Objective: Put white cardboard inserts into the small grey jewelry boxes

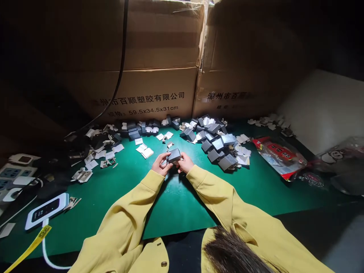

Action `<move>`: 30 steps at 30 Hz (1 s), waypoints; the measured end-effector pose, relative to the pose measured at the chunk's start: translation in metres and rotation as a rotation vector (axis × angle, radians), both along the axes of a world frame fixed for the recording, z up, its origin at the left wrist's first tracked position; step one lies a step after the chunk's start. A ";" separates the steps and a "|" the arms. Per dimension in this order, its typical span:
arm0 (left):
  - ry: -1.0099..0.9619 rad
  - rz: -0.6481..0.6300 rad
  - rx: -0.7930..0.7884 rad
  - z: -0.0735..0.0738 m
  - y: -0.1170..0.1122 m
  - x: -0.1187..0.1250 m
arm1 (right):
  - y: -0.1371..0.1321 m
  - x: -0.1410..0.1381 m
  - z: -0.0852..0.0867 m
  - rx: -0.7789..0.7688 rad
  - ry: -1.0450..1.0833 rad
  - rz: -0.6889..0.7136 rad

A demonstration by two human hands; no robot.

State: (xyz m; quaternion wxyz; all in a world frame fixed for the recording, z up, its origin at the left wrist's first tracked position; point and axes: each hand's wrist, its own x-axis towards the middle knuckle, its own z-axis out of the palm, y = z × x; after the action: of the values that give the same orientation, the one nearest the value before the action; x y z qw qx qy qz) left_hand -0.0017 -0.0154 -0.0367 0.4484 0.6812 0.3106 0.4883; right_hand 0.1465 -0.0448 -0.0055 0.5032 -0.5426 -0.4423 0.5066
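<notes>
A small dark grey box (174, 154) is held between both hands above the green table (119, 204). My left hand (162, 164) is closed on its left side, thumb in front and fingers behind. On the right side my right hand (185, 163) grips the same box, its fingertips partly hidden by it. To the right lies a heap of similar dark grey boxes (218, 144), mixed with white paper pieces. Just beyond my left hand are some white paper pieces (146, 152).
Two big cardboard cartons (159, 87) stand along the back. More dark boxes and paper scraps (91, 163) spread at the back left. A red and clear plastic bag (280, 155) lies right. At left are a white device (47, 211) with a cable and a power strip (14, 172).
</notes>
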 end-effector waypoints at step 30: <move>0.666 0.134 0.408 0.080 0.082 0.217 | 0.055 0.217 0.090 0.096 -1.152 -0.462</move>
State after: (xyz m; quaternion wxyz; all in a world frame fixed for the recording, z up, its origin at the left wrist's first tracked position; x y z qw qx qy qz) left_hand 0.2150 0.0665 0.0437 0.1456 0.8558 0.3793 0.3203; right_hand 0.3630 0.0099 0.0845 0.3041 -0.7873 -0.5362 -0.0102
